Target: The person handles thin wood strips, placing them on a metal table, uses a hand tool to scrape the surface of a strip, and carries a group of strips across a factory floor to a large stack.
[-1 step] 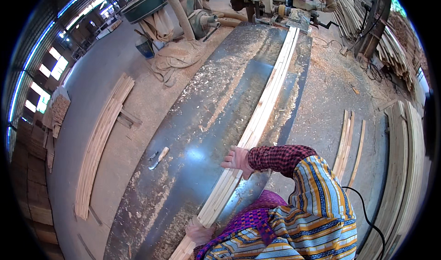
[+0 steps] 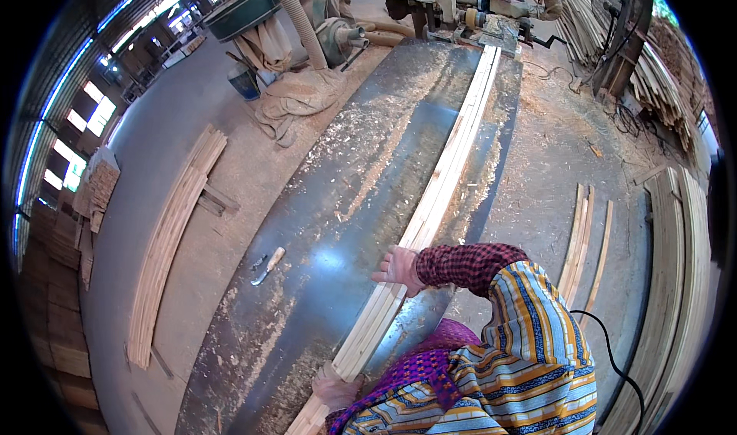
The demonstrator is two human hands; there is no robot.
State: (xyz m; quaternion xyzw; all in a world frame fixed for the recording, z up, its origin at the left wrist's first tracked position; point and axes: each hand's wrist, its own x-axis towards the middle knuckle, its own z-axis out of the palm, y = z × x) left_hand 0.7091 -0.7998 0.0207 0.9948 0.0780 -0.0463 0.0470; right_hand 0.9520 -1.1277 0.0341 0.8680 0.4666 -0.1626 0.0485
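Note:
Several long, pale wooden strips (image 2: 437, 197) lie side by side in a narrow bundle along the dark, shaving-strewn table (image 2: 376, 151). My right hand (image 2: 401, 270) rests across the bundle from the right, fingers stretched out past its left edge. Closer to me, at the lower edge, my left hand (image 2: 335, 387) closes over the same strips; purple cloth covers its wrist. Left of the bundle, a small hooked knife (image 2: 269, 265) with a wooden handle lies on the table, apart from both hands. A small dark piece (image 2: 258, 262) sits beside it.
A machine (image 2: 453, 16) with hoses stands at the table's far end. Stacked strips (image 2: 180, 235) lie left of the table on supports. Thin strips (image 2: 577, 243) and long boards (image 2: 664, 281) lie on the right, near a black cable (image 2: 614, 358). A dust collector (image 2: 246, 13) stands far left.

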